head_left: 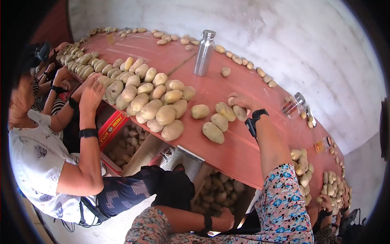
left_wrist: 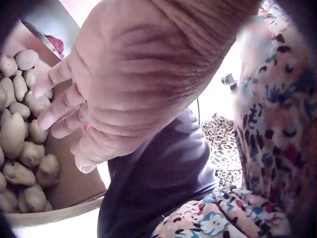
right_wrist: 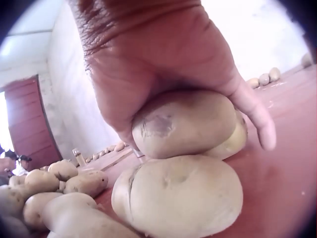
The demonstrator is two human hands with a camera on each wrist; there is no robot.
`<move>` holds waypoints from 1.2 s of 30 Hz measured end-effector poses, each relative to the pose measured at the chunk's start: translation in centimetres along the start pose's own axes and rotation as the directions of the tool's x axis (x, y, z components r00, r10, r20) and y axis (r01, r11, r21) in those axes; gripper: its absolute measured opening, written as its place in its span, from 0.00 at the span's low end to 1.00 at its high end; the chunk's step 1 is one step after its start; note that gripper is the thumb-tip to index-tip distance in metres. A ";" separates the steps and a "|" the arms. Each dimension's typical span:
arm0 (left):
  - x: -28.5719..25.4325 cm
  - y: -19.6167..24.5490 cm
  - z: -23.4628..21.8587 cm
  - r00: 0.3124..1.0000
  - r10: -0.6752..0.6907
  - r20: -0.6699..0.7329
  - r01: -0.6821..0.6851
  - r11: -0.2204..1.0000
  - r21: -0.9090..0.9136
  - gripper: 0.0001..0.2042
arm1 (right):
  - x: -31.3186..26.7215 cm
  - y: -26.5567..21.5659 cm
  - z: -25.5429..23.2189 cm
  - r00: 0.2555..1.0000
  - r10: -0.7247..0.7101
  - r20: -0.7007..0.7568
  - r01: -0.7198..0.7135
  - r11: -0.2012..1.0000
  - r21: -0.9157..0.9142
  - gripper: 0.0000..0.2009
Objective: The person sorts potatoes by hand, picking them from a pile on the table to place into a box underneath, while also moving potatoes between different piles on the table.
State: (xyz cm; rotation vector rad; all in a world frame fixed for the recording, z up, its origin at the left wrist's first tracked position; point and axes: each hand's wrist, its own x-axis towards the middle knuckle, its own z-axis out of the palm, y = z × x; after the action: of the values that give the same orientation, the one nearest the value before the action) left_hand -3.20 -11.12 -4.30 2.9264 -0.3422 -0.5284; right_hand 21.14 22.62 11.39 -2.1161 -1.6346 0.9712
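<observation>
My right hand [head_left: 243, 101] grips a potato [head_left: 240, 113] from above on the red table. In the right wrist view this potato [right_wrist: 185, 124] has a dark scuffed patch, and the palm covers its top. One finger sticks out straight beside it. Another potato [right_wrist: 178, 196] lies just in front, and a yellowish one shows behind. In the head view, loose potatoes [head_left: 213, 132] lie left of the hand. My left hand [head_left: 224, 220] hangs low near my lap, beside a box of potatoes [head_left: 215, 191]. The left wrist view shows this hand [left_wrist: 133, 74] with loosely spread fingers, holding nothing.
A long heap of potatoes [head_left: 154, 101] lines the table's left side, where another person [head_left: 53, 162] sits with a hand on it. A steel bottle [head_left: 205, 53] and a glass jar [head_left: 293, 105] stand farther back. More potatoes [head_left: 302, 171] are piled at right.
</observation>
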 end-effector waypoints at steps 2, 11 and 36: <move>0.1 0.1 -0.2 0.999 0.014 0.039 -0.015 0.999 0.028 0.12 | -0.8 0.8 0.3 0.998 -0.008 -0.069 -0.001 0.992 -0.128 0.25; 0.5 -0.1 0.8 1.000 0.003 -0.001 -0.003 1.000 -0.003 0.14 | -2.0 5.8 4.5 0.815 -0.206 -0.542 0.125 0.975 -0.183 0.24; 0.1 -2.7 -2.6 0.990 -0.085 0.117 0.086 0.996 -0.005 0.18 | -20.5 3.4 8.7 0.760 -0.115 -0.640 -0.047 0.972 -0.230 0.26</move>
State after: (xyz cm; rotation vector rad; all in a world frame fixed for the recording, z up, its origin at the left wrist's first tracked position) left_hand -1.59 -8.25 -2.42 2.9180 -0.2276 -0.7133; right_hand 15.26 0.88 9.76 -2.1959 -1.4409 -0.0254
